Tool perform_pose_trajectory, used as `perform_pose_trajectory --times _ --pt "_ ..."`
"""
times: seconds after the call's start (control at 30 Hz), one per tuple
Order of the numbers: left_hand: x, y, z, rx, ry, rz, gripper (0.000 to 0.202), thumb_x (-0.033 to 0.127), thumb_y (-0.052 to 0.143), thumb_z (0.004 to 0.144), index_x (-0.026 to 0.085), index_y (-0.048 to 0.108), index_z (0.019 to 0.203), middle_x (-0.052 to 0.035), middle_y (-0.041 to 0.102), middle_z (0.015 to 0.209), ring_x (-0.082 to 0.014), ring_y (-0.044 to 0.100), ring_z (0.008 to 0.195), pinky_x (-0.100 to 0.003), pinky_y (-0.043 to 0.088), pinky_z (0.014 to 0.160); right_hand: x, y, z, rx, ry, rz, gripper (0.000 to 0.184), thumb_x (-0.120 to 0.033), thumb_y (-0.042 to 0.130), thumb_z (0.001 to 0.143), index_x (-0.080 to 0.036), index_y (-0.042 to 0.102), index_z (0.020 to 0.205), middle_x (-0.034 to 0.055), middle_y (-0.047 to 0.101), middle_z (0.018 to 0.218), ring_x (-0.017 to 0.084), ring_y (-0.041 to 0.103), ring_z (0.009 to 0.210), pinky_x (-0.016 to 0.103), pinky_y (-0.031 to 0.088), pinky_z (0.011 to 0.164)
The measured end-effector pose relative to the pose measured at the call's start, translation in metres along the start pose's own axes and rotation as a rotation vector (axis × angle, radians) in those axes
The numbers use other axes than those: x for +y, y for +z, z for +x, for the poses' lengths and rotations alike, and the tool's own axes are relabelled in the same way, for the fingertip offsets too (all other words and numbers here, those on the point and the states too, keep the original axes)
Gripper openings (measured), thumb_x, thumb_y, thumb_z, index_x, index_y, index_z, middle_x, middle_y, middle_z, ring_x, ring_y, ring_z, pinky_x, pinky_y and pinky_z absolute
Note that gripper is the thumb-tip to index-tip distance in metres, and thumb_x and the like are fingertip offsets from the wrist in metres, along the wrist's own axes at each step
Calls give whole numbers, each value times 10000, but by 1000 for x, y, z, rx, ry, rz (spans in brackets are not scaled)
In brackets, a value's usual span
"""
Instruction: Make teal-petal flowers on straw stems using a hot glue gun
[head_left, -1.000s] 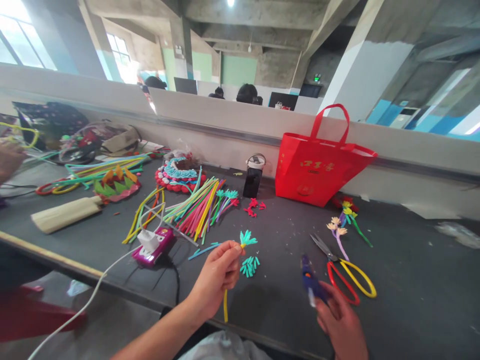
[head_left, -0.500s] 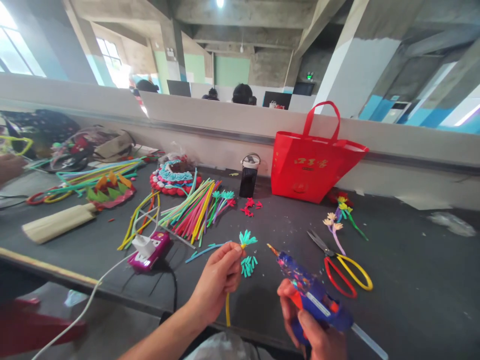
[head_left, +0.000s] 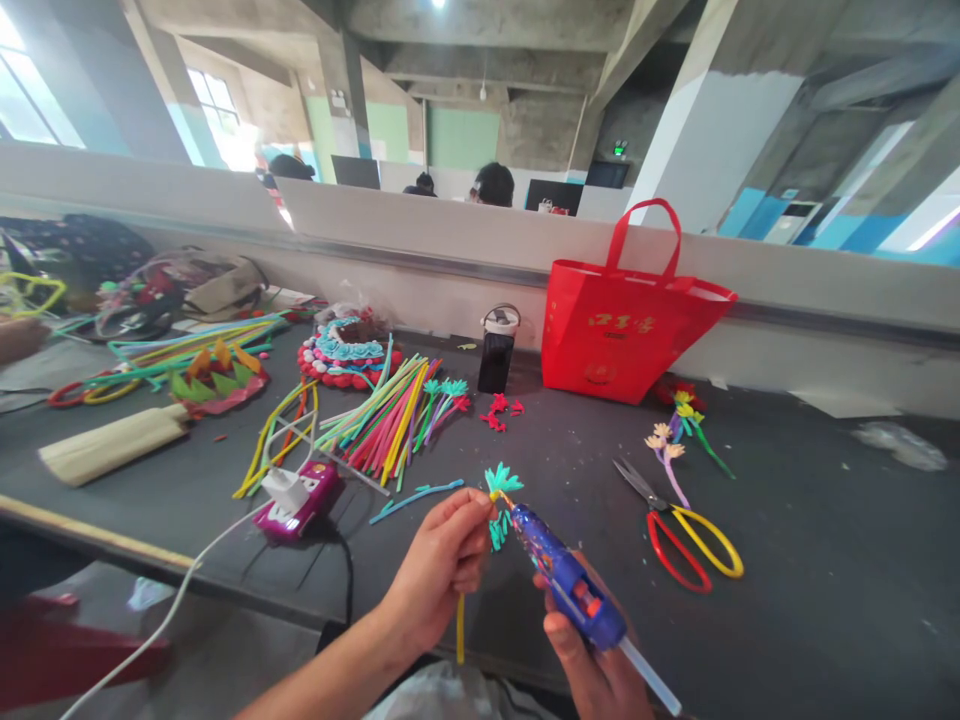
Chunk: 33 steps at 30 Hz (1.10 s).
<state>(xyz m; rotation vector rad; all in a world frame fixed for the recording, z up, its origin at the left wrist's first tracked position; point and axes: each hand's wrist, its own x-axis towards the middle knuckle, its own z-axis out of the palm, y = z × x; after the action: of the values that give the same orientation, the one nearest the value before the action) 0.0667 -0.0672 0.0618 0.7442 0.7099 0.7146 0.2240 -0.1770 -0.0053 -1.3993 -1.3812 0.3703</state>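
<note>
Pinched in the fingers of my left hand (head_left: 446,560) is a pipe-cleaner flower (head_left: 502,480) with turquoise petals and a yellow base. Its yellow stem (head_left: 460,630) hangs below the fist. My right hand (head_left: 589,665) is wrapped round a blue glue gun (head_left: 566,575), a clear glue stick (head_left: 651,678) poking out of its back end. The nozzle meets the flower's yellow base, or is very close to it. Cut turquoise pieces (head_left: 498,532) lie on the table just behind, partly hidden by the nozzle. A blue pipe cleaner (head_left: 416,500) lies left of them.
Scissors (head_left: 675,530) lie open at right, near finished flowers (head_left: 666,445). A red bag (head_left: 622,330) and a bottle (head_left: 497,350) stand behind. Left are bundled pipe cleaners (head_left: 390,420) and a purple power strip (head_left: 304,500) with cables. Another person's hand (head_left: 19,340) shows at far left.
My right hand has brought the glue gun leftward and up to the flower, turning it so the nozzle reaches the yellow base. My left hand has barely moved.
</note>
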Motion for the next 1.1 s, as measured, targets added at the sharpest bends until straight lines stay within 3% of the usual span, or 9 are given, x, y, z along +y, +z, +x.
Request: perform_pose_trajectory --times 0.43,1.1 --pt "0 -1 0 -9 -11 -19 267 409 637 830 186 500 781 121 181 512 -37 82 426 -195 68 397 -14 5 10 36 -10 34 351 -576 530 899 -248 654 900 36 682 800 206 668 698 290 558 618" --pt "0 -1 1 -30 -25 -40 252 389 602 854 183 491 762 118 154 512 -38 74 424 -195 71 391 -17 3 13 32 -35 -7 316 -538 536 913 -243 628 848 17 660 757 184 646 670 255 508 577"
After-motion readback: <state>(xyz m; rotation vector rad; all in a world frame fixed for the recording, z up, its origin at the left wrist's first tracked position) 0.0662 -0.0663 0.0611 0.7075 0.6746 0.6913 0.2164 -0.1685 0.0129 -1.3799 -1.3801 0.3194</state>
